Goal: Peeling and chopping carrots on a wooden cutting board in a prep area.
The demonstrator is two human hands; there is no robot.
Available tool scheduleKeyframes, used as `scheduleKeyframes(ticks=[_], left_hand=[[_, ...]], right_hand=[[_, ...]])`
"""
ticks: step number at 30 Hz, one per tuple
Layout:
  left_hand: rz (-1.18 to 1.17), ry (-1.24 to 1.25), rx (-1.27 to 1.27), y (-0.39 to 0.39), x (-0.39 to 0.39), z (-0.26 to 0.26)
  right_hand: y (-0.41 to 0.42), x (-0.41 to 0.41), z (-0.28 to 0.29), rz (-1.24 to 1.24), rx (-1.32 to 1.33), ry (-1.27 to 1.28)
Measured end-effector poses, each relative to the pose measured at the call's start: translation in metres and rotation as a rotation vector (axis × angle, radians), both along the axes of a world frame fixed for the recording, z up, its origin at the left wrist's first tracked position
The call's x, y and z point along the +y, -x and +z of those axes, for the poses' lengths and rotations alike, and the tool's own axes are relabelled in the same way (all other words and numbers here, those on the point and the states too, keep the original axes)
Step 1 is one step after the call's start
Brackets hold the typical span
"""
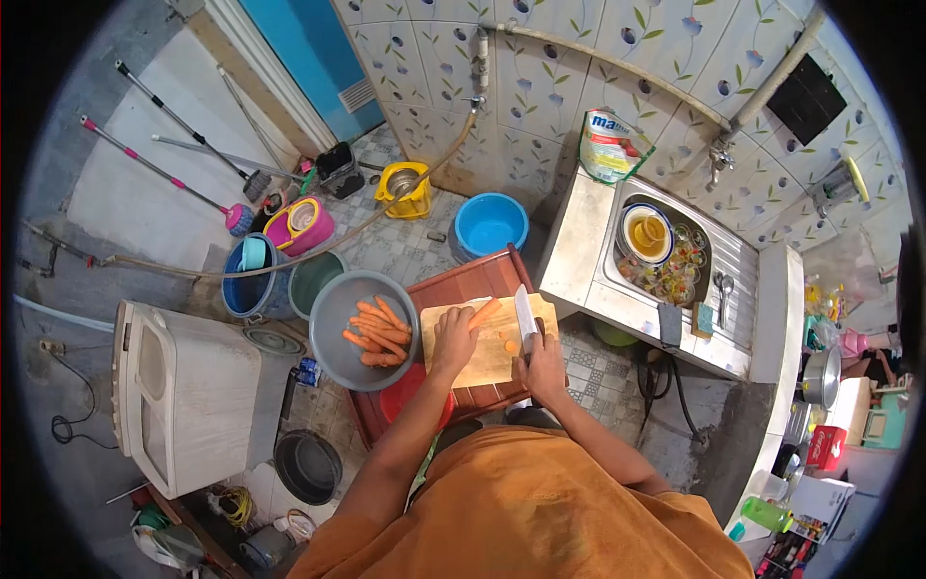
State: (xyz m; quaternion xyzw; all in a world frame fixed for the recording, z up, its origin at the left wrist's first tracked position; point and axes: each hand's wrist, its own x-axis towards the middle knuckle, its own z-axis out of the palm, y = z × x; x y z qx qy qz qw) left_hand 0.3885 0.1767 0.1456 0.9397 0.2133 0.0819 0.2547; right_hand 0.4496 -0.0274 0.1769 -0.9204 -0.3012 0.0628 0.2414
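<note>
My left hand [454, 339] holds a carrot [485, 313] on a wooden cutting board [470, 373]. The carrot points up and to the right. My right hand [542, 368] grips a kitchen knife [524, 311] by its handle, its blade over the board's right part, apart from the carrot. Small carrot pieces [511, 346] lie on the board between my hands. Left of the board, a grey basin [325, 333] holds several whole carrots [376, 331]. The board rests on a reddish-brown wooden table [463, 275].
A red basin [412, 398] is below the board's left side. A blue basin [492, 224] stands beyond the table. At right, a steel sink [731, 253] holds dishes. A hose [362, 224] crosses above buckets at left. A white washing machine [195, 391] stands at far left.
</note>
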Motion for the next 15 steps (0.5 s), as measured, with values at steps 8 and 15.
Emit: scheduleKeyframes(ticks=[8, 15], left_hand=[[0.068, 0.005, 0.001, 0.019, -0.007, 0.005], [0.131, 0.045, -0.080, 0.038, -0.010, 0.013]], right_hand=[[-0.013, 0.039, -0.002, 0.272, -0.104, 0.040], [-0.022, 0.056, -0.017, 0.472, -0.075, 0.230]])
